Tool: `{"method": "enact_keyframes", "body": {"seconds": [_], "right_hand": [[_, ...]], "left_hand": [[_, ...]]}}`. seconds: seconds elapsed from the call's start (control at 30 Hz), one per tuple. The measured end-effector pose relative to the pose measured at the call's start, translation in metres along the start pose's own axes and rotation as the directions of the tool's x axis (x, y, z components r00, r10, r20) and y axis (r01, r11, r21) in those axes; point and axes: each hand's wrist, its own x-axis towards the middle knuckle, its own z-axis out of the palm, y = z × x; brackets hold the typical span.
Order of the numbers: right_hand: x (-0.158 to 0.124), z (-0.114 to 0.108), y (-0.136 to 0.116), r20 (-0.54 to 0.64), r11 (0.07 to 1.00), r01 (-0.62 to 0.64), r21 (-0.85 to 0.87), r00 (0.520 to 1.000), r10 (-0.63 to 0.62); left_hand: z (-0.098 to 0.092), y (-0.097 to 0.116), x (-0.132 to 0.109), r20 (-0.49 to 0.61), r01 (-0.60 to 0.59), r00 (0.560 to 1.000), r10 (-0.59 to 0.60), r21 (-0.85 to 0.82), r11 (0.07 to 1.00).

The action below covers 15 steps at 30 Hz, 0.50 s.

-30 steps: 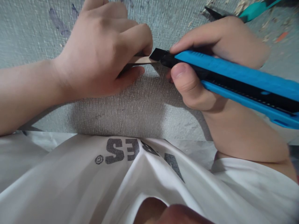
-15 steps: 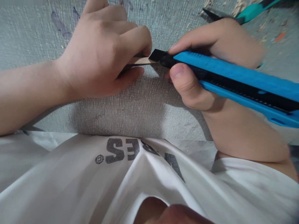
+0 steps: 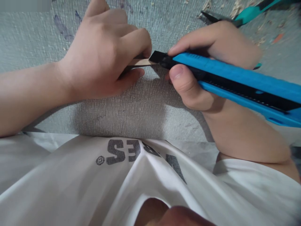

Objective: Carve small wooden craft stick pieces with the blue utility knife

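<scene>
- Wooden stick (image 3: 141, 62): in the head view, the left hand (image 3: 103, 53) has its fingers pressed together around this thin, pale stick. Only the short end pokes out, just beside the black nose of the blue knife (image 3: 235, 81).
- Blue knife: the right hand (image 3: 211, 62) is wrapped tight on it, thumb under and pointing finger on top. Its black tip touches the end of the stick.
- To do this cut well, I think the left hand should hold the stick hard and flat on the grey table (image 3: 131, 106), so it cannot roll.
- I think the knife should take small, thin slices, pushed slowly.
- The left fingers (image 3: 138, 40) sit very near the knife tip. It looks safer to keep them back from where the tip points.
- Hard to see: the metal blade itself does not show, so I cannot tell how far out it is.
- Most of the stick is hidden under the left hand, so I cannot tell how long it is.
- The back end of the knife is cut off at the right edge.
- Past the right hand, far from the stick, a teal-handled tool (image 3: 246, 14) is only partly in view. I cannot tell what it is.
- Small wood bits (image 3: 235, 6) lie near that tool.
- A white shirt (image 3: 117, 182) fills the bottom, on the near side of the stick.
</scene>
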Motion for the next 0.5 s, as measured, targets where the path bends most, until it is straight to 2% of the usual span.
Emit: {"method": "enact_keyframes", "body": {"seconds": [0.23,0.5], "right_hand": [[0.0008,-0.0009,-0.0001,0.007,1.000,-0.010,0.014,1.000,0.010],[0.0001,0.0008,0.0006,-0.025,0.999,0.014,0.041,1.000,-0.013]], "left_hand": [[-0.0050,0.0053,0.0059,0.085,0.085,0.993,-0.086,0.018,0.996],[-0.0060,0.0085,0.0062,0.111,0.093,0.989,-0.096,0.035,0.995]]}}
